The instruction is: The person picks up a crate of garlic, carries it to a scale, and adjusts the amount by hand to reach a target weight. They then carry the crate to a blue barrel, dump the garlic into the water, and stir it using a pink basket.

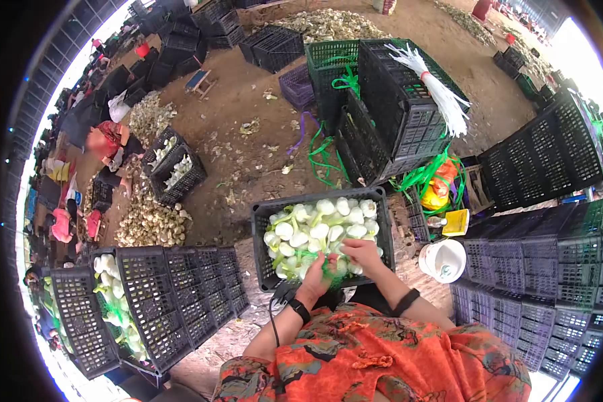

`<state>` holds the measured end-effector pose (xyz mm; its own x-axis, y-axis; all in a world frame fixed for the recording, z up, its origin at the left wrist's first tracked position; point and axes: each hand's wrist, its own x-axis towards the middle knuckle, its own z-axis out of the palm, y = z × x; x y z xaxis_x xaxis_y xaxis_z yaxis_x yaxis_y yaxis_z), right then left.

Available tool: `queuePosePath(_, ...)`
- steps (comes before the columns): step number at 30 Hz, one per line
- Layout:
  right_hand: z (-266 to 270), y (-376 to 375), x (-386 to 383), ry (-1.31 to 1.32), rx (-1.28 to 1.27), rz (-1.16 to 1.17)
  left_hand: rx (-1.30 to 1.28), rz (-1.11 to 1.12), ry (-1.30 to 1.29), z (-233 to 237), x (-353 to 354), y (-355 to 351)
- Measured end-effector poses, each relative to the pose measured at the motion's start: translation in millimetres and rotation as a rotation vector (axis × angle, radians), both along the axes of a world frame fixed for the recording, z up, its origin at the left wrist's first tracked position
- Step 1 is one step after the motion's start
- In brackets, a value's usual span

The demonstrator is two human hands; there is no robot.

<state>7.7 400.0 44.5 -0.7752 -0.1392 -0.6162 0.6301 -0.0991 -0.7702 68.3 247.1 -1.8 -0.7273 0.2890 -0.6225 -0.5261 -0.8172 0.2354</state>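
Note:
A black plastic crate (256,251) in front of me is filled with white bulb vegetables (320,231) that have short green stem stubs. Over the near part of the bulbs, my left hand (313,276) is closed on a bunched piece of green mesh netting (329,271). Just to its right, my right hand (362,254) has its fingers curled together above the bulbs. What those fingers hold, if anything, is hidden. Dark bands circle both wrists.
Stacked black crates stand at left (171,288) and right (522,261). Beyond my crate is a tall crate stack (409,127) topped by a bundle of white strips (442,94). A white bucket (442,260) sits at right. Several people work by trimmings on the left.

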Motion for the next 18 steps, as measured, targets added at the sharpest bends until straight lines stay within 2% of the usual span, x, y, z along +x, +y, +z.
queuePosePath(4,-8.7,-30.0,-3.0,-0.079,-0.226,-0.116,-0.068,0.013,-0.018,-6.0,0.3,-0.4)
queuePosePath(8,-13.3,-28.4,-5.3,-0.148,-0.180,-0.098,-0.191,-0.034,0.025,-2.1,0.5,-0.9)
queuePosePath(10,-10.9,-28.3,-7.7,-0.049,-0.060,0.164,-0.236,-0.049,0.052,-2.2,1.4,-3.8)
queuePosePath(11,-7.9,-29.9,-7.9,-0.048,-0.060,0.166,-0.274,-0.068,0.101,-2.1,1.5,-4.4)
queuePosePath(13,-2.8,-32.6,-7.1,0.091,-0.009,0.362,-0.311,-0.085,0.151,-7.6,2.3,-5.9)
queuePosePath(15,-14.0,-35.8,-6.2,0.110,-0.010,0.332,-0.418,-0.169,0.143,-18.6,3.6,-8.9)
queuePosePath(16,-18.8,-38.2,-5.8,0.126,-0.016,0.298,-0.419,-0.165,0.142,-12.5,2.6,-8.0)
queuePosePath(18,-15.1,-28.6,-17.1,0.042,-0.077,0.359,-0.140,0.064,-0.021,6.4,-1.2,-2.0)
